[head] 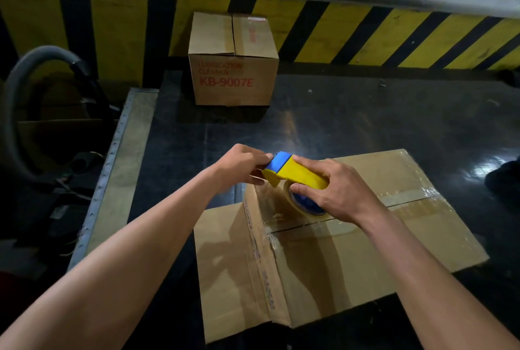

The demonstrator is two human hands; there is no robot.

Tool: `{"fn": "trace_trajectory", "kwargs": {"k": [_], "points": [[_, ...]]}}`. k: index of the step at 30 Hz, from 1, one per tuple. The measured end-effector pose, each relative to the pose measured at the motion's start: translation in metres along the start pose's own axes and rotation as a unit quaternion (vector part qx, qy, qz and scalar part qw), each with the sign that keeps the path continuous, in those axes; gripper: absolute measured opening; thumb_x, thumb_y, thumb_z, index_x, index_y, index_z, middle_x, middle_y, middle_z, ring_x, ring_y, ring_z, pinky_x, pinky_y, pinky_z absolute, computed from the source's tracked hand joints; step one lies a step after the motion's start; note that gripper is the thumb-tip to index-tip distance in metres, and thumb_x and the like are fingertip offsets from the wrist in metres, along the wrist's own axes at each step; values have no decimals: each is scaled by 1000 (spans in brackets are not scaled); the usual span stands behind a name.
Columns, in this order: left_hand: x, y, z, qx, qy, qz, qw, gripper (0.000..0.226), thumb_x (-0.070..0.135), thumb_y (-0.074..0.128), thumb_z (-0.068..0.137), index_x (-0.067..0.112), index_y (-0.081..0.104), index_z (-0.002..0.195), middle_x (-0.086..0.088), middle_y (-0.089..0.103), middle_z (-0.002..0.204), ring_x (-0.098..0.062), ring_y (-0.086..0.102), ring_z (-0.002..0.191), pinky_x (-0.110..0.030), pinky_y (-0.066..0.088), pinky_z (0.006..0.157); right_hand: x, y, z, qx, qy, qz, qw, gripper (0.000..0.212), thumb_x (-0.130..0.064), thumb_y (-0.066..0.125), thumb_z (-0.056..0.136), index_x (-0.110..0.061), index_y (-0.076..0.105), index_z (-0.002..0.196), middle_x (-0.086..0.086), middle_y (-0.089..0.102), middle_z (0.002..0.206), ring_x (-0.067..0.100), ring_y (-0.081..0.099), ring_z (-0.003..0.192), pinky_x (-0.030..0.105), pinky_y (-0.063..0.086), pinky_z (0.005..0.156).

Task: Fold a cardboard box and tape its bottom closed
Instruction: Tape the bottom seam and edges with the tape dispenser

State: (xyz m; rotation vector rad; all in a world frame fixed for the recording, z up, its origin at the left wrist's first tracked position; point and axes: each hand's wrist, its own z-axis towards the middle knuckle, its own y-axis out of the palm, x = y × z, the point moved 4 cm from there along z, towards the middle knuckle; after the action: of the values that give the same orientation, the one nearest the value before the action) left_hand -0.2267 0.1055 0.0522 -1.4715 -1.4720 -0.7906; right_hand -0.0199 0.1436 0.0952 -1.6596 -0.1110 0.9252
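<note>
My right hand [340, 190] grips the yellow tape dispenser [301, 174], left hand [239, 164] pinching its blue nose, prob. to steady it over the flap seam of the cardboard box [337, 259], near-centre on the tabletop [365, 119].

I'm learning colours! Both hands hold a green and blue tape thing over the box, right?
Not green: the head view shows the tape dispenser is yellow and blue. The left hand and right hand both hold it over the box.
</note>
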Motion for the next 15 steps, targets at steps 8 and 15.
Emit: {"fn": "trace_trajectory", "kwargs": {"k": [8,15], "points": [[-16,-1,1,-85,-81,-162,980,34,31,62,99,5,67,121,-15,73,111,-21,72,93,-29,61,72,4,-6,-5,-13,-3,55,998,72,-63,69,76,-44,50,142,-3,63,124,15,57,107,34,51,91],[-19,1,1,-119,-94,-202,968,28,13,58,100,2,66,125,-14,75,107,-21,75,90,-29,63,71,7,-14,-11,-15,-7,93,996,71,-63,68,72,-48,50,139,-9,60,126,10,56,110,27,50,91]]}}
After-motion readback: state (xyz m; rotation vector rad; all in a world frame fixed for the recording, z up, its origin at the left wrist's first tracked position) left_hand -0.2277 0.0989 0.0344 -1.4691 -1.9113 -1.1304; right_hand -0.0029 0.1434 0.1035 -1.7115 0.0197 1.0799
